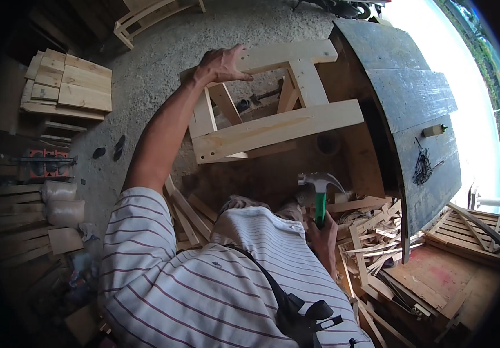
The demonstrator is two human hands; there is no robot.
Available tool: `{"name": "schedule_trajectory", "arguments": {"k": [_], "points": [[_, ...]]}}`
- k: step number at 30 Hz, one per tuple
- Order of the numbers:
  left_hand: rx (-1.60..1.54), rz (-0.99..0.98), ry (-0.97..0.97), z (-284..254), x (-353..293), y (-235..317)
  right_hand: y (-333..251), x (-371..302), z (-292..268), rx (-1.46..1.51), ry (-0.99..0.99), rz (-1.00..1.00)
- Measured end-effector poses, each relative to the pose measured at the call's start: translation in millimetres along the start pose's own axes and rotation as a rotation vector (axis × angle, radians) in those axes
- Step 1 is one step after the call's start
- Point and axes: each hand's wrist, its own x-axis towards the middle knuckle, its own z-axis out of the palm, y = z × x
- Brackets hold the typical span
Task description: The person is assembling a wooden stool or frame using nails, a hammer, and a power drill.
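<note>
A pale wooden frame (285, 129) of joined boards stands in front of me, with two dark holes near the left end of its nearest board. My left hand (222, 65) reaches to the far left corner and grips the far board, thumb on the near side and fingers over the top. Low beside my body on the right, my right hand (323, 235) is wrapped round the green handle of a claw hammer (321, 200). The hammer's metal head points up, a little apart from the frame.
To the right is a dark worktop (401, 98) bearing a pile of nails (423, 167) and a small bottle (434, 130). Wood offcuts (372, 235) lie heaped below it. Stacked boards (70, 81) sit at the far left; slippers (119, 148) lie on the rough floor.
</note>
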Motion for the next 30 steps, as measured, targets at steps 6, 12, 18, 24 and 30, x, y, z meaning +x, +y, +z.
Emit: {"name": "schedule_trajectory", "arguments": {"k": [6, 12, 18, 24, 30], "points": [[-0.139, -0.281, 0.150, -14.3, -93.6, -37.8, 14.4, 23.9, -3.7, 0.023, -0.013, -0.048], [-0.239, -0.467, 0.238, 11.0, -188.2, -7.1, 23.0, 53.9, -12.1, -0.050, -0.093, -0.039], [-0.254, -0.456, 0.315, 39.6, -241.1, 77.5, 20.8, 84.9, -14.7, 0.056, -0.133, -0.059], [-0.584, -0.421, -0.147, 23.1, -179.2, 67.2, 23.2, 111.3, -50.4, -0.085, -0.098, -0.162], [-1.347, -0.569, -0.184, 26.1, -109.0, 145.5, 74.0, 116.5, -110.9, -0.017, -0.021, -0.119]]}}
